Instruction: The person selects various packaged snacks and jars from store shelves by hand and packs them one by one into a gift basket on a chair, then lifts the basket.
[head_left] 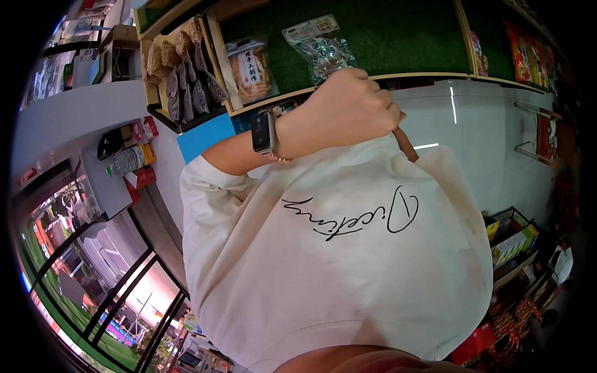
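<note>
Clear packet (320, 46), one of its kind, lies at the top centre of the frame on a shelf lined with green turf (398, 37), its lower end meeting the knuckles in view; whether they touch cannot be told. One left hand (342, 109) crosses the upper middle, back upward, with its fingers curled close together; whether they clamp on anything is hidden. One right hand (405, 144) shows only as a narrow strip just beyond it, so the state of its fingers cannot be told. One watch (263, 132) and one bracelet (280, 158) circle the left wrist. Left of the packet stands one bag of sticks (250, 69) with one white label. At the upper left, one wooden bin (149, 99) holds at least four tan packs (169, 59) and at least four dark packs (186, 90). Several orange-red packets (525, 53), too blurred to count, sit at the upper right.
</note>
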The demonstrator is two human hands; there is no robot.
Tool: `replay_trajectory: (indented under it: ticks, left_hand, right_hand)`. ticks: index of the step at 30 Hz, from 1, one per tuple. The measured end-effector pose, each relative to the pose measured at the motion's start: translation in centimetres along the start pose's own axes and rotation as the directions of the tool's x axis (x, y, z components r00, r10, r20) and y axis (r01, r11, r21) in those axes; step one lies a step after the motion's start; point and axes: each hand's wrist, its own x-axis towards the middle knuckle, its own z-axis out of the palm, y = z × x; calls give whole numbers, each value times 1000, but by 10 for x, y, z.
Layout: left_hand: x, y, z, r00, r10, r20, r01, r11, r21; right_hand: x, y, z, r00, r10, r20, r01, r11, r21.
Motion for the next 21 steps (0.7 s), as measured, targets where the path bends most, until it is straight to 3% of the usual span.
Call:
replay_trajectory:
  ticks: [10,21]
  left_hand:
    - [6,0,8,1000,28,-12,-28,999,-27]
    - [-5,-10,22,999,-51,-7,50,995,-92]
  right_hand:
    - [-1,-2,-3,1000,12,-6,-12,1000,7]
    - [1,-18,-14,1000,1,8,0,999,-49]
